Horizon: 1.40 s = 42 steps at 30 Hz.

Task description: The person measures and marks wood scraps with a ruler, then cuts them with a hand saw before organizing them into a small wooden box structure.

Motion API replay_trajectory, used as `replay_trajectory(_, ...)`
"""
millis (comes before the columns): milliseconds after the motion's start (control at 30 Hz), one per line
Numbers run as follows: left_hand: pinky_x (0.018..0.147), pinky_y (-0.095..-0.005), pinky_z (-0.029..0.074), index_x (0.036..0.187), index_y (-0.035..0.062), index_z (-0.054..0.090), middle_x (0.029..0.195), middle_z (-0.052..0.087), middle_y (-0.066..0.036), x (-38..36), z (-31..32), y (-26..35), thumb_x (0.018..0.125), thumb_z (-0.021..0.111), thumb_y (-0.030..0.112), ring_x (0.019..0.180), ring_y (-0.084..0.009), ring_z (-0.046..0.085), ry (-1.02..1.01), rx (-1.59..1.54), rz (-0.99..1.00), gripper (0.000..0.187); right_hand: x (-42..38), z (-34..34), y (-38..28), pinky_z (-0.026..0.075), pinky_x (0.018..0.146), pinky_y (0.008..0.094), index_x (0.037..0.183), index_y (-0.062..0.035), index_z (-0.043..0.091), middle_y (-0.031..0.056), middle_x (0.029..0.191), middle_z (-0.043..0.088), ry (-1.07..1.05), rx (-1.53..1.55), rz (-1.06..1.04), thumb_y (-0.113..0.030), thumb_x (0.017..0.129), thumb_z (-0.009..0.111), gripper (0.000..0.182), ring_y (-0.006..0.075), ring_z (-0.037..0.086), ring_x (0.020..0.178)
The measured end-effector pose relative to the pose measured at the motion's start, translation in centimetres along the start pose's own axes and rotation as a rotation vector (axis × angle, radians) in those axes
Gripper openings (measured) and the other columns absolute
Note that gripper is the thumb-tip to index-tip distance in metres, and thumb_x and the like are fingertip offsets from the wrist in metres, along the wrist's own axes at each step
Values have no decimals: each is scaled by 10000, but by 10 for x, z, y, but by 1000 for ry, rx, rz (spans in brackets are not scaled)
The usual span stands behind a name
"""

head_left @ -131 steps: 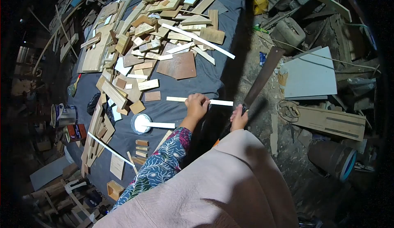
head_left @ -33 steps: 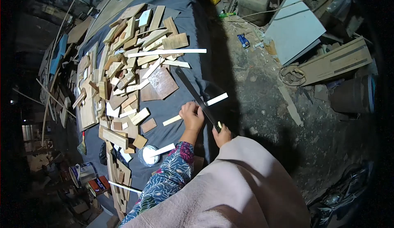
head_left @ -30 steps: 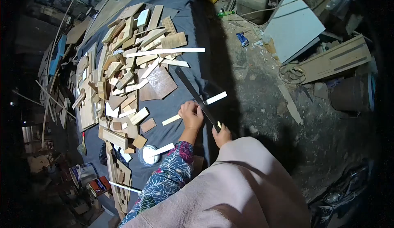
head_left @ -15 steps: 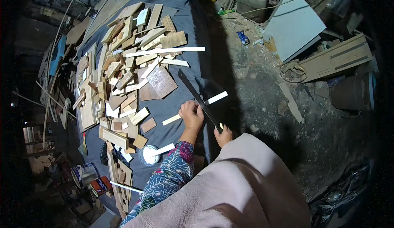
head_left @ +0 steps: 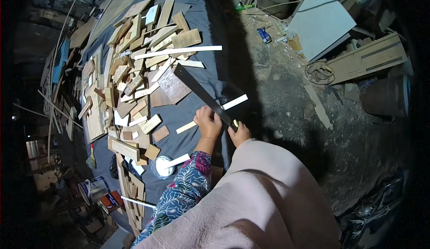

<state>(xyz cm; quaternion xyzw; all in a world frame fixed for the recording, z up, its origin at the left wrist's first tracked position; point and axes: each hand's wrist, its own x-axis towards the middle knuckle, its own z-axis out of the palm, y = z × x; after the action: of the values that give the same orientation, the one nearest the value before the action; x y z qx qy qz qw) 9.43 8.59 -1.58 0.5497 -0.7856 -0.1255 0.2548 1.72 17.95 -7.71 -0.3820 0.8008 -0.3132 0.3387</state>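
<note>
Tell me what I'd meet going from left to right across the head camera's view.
Paintbrush, red container, round tub, left hand, right hand, blue wrapper, white board, dark bucket.

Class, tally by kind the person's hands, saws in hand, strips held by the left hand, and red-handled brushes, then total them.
Hands: 2 (left hand, right hand)
Saw: 1
Strip: 1
Red-handled brush: 1
Total: 5

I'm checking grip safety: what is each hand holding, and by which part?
The right hand holds the saw by its handle; the left hand grips the narrow strip around its middle.
</note>
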Motion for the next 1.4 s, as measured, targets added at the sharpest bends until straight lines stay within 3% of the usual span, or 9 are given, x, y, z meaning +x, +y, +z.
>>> replay_trajectory(200, 732, -363, 290, 721, 85, 514, 779, 506, -41, 0, 0, 0, 613, 564, 67, 809, -243, 454, 10, -12, 9, 120, -9, 7, 11, 426, 682, 435, 1041, 24, 467, 219, 853, 549, -1, 9, 47, -395, 709, 541, 540, 375, 535, 783)
replay_trajectory(467, 727, -364, 286, 705, 83, 499, 746, 489, -44, 9, 1, 3, 606, 560, 67, 780, -242, 447, 41, -21, 52, 118, -16, 16, 40, 423, 674, 444, 1005, 12, 468, 219, 858, 542, -11, 8, -8, -388, 704, 557, 508, 378, 533, 776)
replay_trajectory(600, 726, -357, 283, 703, 79, 493, 752, 491, -43, 1, -1, 4, 606, 560, 66, 790, -240, 448, 21, -1, 48, 119, 0, -3, 4, 431, 674, 440, 1018, 12, 473, 225, 868, 546, -21, 8, -20, -384, 696, 561, 518, 378, 533, 791)
replay_trajectory(767, 730, -353, 280, 726, 93, 512, 769, 497, -46, 1, 2, -3, 614, 545, 72, 802, -238, 444, 7, -8, 46, 119, -12, 16, 30, 429, 679, 440, 1008, 12, 476, 219, 872, 547, 15, 31, 30, -376, 686, 563, 512, 376, 533, 793)
replay_trajectory(900, 734, -360, 278, 747, 93, 514, 764, 494, -45, 2, -3, 5, 606, 544, 72, 800, -242, 440, -9, -6, 35, 146, 8, 3, 1, 427, 692, 432, 983, 4, 485, 221, 893, 541, -11, 11, -15, -349, 691, 560, 464, 371, 528, 809)
replay_trajectory(1133, 740, -365, 280, 763, 95, 521, 757, 482, -51, 0, -3, 0, 602, 550, 79, 803, -250, 438, -6, -19, 51, 165, -9, 8, 14, 428, 676, 428, 1013, 10, 481, 217, 864, 545, 19, 12, 30, -368, 686, 564, 506, 367, 533, 787)
replay_trajectory(1200, 748, -367, 282, 780, 92, 524, 799, 502, -55, 2, -5, 4, 604, 553, 79, 829, -250, 442, -75, -5, 5, 179, 3, 14, 15, 429, 649, 439, 993, -1, 484, 221, 821, 548, 112, 64, -104, -369, 680, 573, 491, 376, 537, 736)
replay_trajectory(1267, 747, -369, 284, 789, 91, 532, 801, 508, -52, 0, -4, 1, 613, 553, 81, 828, -249, 444, -63, 17, 10, 177, 4, 11, 12, 427, 642, 446, 975, 0, 491, 225, 806, 548, 40, 55, -70, -374, 671, 581, 490, 380, 535, 738)
replay_trajectory(1400, 744, -368, 285, 789, 87, 539, 778, 502, -49, 9, -2, 5, 625, 548, 77, 810, -251, 445, -7, -19, 52, 164, -13, 12, 18, 427, 646, 452, 944, 1, 504, 228, 816, 549, 107, 35, -9, -386, 655, 592, 491, 386, 534, 741)
